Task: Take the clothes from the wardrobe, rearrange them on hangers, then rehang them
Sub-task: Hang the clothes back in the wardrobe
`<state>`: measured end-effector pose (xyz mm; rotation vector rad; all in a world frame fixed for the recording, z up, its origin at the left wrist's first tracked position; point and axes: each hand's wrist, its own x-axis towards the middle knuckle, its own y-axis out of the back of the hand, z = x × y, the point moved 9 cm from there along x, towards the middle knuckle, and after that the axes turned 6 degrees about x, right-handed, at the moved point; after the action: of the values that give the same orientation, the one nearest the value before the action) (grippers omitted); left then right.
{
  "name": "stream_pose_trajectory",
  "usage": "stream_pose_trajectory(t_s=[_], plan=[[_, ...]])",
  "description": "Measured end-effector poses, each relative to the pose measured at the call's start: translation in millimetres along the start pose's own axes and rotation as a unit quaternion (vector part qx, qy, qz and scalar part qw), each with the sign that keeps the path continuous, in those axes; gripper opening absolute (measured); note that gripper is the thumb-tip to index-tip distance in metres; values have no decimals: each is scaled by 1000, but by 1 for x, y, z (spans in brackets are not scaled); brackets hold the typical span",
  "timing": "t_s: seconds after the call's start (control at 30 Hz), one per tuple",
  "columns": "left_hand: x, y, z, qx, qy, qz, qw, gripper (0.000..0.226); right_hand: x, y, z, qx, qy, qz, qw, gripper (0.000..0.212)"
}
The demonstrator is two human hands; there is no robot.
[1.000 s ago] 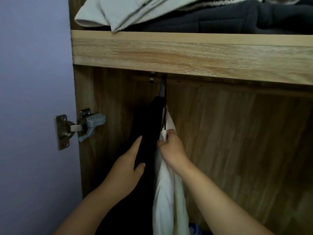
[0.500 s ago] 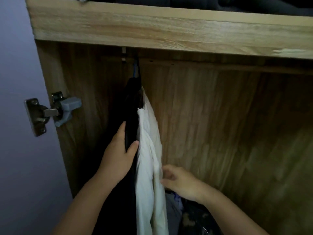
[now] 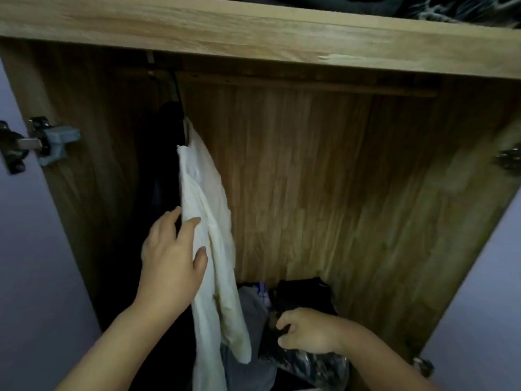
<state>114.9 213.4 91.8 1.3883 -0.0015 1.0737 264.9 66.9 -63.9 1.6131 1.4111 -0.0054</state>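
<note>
- While the right hand [image 3: 307, 330] reaches low into the wardrobe [image 3: 310, 170], its fingers curl and pinch a dark cloth [image 3: 282, 334] on top of the pile [image 3: 304, 294].
- That pile sits on the wardrobe floor, with dark, grey and patterned clothes all mixed up.
- Just left of the pile hangs a white shirt [image 3: 208, 221], long and loose, reaching down past the bottom of the picture.
- Higher up, the left hand [image 3: 172, 258] is open, its fingers straight and a little apart, resting on the left edge of the white shirt.
- Its fingertips sit where the white shirt meets a black garment [image 3: 166, 153], which hangs just to the left, touching it.
- Both hang from hangers; the hooks [image 3: 176, 88] go up to the rail [image 3: 304, 84] near its left end.
- Farther up, a wooden shelf [image 3: 253, 32] runs across the top, and dark clothes [image 3: 423, 7] lie on it.
- Off to the left, a metal hinge [image 3: 42, 142] sticks out from the side wall.
- Another hinge [image 3: 509, 158] shows at the right edge.
</note>
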Motion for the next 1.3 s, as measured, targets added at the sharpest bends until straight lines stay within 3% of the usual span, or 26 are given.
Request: stream_pose_trajectory(t_s=[0.1, 0.23, 0.37, 0.43, 0.6, 0.77, 0.9, 1.07, 1.2, 1.3], plan=[[-30, -33, 50, -37, -59, -74, 995, 40, -29, -9, 44, 9, -26, -11, 1000, 51], [-82, -108, 107, -59, -110, -281, 951, 35, -73, -26, 106, 4, -60, -4, 998, 50], [-157, -171, 154, -24, -156, -534, 830, 40, -122, -42, 156, -18, -86, 16, 996, 33], [-187, -185, 177, -16, -185, -606, 773, 39, -143, -49, 181, -13, -108, 29, 994, 27], [-216, -204, 228, 3, -256, -620, 742, 42, -203, -73, 229, 47, -203, 102, 973, 46], [-253, -206, 269, 22, -354, -606, 711, 48, -251, -128, 256, 99, -304, 181, 930, 47], [-300, -197, 286, 37, -441, -610, 658, 45, -279, -189, 260, 164, -359, 200, 897, 47], [-363, -189, 311, 59, -548, -593, 588, 19, -323, -267, 256, 252, -404, 202, 856, 50], [-427, -163, 349, 36, -639, -556, 530, 30, -377, -330, 257, 314, -470, 220, 795, 50], [-479, -134, 373, 30, -696, -526, 488, 12, -424, -374, 256, 358, -511, 248, 741, 50]])
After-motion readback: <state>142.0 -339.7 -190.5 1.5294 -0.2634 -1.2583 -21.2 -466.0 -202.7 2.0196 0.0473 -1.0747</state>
